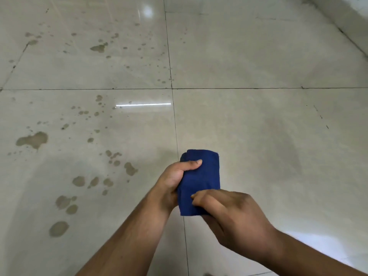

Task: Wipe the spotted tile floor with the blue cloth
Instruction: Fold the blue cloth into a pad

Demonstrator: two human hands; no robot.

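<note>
- Blue cloth is folded into a thick pad, held up above the tile floor, right over the grout line between two tiles.
- Left hand grips the cloth's left edge, thumb lying across the top face.
- Right hand holds the near end, fingers curled onto the fabric.
- Brownish spots and splashes cover the two left tiles.
- Right tiles look far cleaner, glossy, with only faint dull smudges.
- A white wall base runs along the far right corner.
</note>
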